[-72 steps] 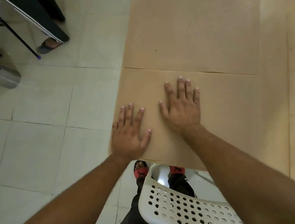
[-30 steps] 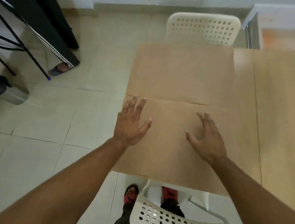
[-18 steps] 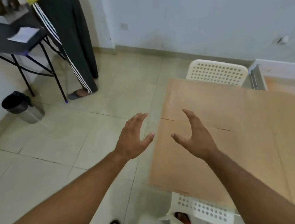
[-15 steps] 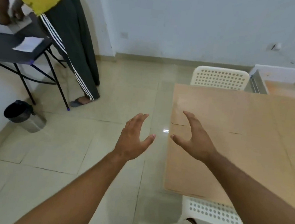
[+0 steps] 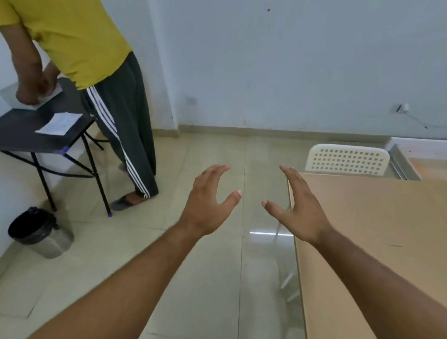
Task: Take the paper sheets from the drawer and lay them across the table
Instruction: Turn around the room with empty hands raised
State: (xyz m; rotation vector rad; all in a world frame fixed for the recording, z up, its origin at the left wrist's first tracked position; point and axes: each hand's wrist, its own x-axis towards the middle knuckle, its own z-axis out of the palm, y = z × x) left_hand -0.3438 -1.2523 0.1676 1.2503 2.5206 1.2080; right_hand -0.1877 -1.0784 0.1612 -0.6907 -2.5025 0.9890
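Brown paper sheets (image 5: pixel 389 238) lie flat on the table at the right, covering it to its left edge. My left hand (image 5: pixel 208 203) hovers over the tiled floor, left of the table, fingers spread and holding nothing. My right hand (image 5: pixel 297 205) floats above the table's left edge, also spread and holding nothing. Neither hand touches the paper. No drawer is plainly visible.
A white perforated chair (image 5: pixel 347 160) stands behind the table's far end. At the left a person in a yellow shirt (image 5: pixel 68 20) bends over a small black folding table (image 5: pixel 31 128). A steel bin with a black liner (image 5: pixel 40 231) sits by the left wall.
Both hands have lifted off the paper sheets. The view has swung up and to the left, bringing the floor, the wall and the person at the black table into sight.
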